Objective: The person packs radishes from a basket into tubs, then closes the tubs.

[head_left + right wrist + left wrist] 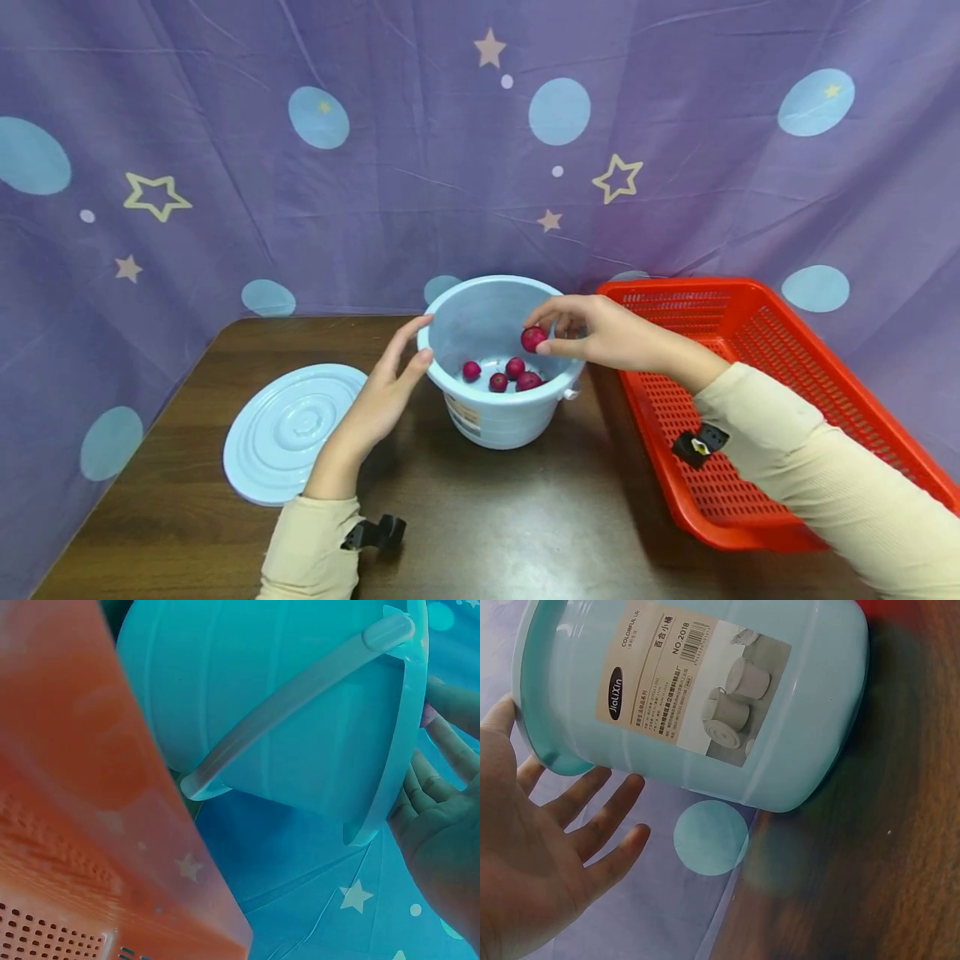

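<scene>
A light-blue plastic bucket (495, 417) stands upright on the table, with several round red radishes (514, 367) on its floor. My right hand (592, 333) reaches over the bucket's right rim and pinches one radish (533, 338) between thumb and fingers, above the others. In the right wrist view, the bucket wall (300, 750) hides most of that radish. At the left rim, my left hand (390, 379) has its fingers spread, with thumb and fingertips at the edge. The left wrist view shows the left hand (547, 840) beside the bucket's labelled side (690, 682), fingers extended.
A round light-blue lid (300, 433) lies flat on the brown table (480, 517) to the left. A red perforated basket (720, 533) stands to the right, under my right forearm. Behind the table hangs a purple curtain (450, 167) with stars and dots.
</scene>
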Tool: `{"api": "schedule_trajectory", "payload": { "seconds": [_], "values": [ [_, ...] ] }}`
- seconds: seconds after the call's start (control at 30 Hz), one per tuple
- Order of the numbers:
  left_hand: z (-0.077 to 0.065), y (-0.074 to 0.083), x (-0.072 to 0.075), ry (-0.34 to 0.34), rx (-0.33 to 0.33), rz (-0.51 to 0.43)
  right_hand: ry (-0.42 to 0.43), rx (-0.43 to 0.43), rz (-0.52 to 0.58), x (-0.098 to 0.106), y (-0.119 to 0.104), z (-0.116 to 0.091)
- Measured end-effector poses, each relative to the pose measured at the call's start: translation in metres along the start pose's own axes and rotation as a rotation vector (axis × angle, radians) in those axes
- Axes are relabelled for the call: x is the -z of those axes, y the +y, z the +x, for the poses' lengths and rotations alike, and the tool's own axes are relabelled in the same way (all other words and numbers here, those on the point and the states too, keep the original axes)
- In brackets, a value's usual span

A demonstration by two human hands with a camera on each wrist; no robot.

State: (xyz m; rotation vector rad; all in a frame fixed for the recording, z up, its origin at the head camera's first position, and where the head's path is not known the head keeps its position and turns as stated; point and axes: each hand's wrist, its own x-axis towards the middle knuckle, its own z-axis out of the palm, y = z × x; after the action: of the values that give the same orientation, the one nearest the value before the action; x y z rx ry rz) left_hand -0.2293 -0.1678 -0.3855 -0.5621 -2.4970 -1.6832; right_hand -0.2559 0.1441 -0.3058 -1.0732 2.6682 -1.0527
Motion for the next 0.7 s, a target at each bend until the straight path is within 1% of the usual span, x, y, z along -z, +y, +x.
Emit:
{"api": "schedule_trajectory", "payload": {
  "seconds": [0.13, 0.37, 0.43, 0.5, 0.63, 0.7],
  "values": [
    [-0.001, 0.002, 0.001, -0.002, 0.011, 0.0, 0.014, -0.008, 0.003, -0.001, -0.001, -0.001],
    [0.0, 0.003, 0.003, -0.017, 0.021, 0.001, 0.048, 0.015, 0.025, -0.004, -0.001, -0.003],
    [-0.001, 0.003, 0.003, -0.008, 0.014, 0.006, 0.056, 0.017, 0.029, -0.005, -0.002, -0.003],
    [-0.001, 0.004, 0.003, 0.011, -0.007, -0.001, 0.072, 0.014, 0.021, -0.006, -0.006, -0.005],
    [0.0, 0.004, 0.002, 0.049, -0.045, -0.042, 0.139, 0.008, 0.012, -0.009, -0.019, -0.011],
    [0.0, 0.004, 0.001, 0.061, -0.046, -0.042, 0.178, -0.002, 0.021, -0.013, -0.027, -0.016]
  ]
}}
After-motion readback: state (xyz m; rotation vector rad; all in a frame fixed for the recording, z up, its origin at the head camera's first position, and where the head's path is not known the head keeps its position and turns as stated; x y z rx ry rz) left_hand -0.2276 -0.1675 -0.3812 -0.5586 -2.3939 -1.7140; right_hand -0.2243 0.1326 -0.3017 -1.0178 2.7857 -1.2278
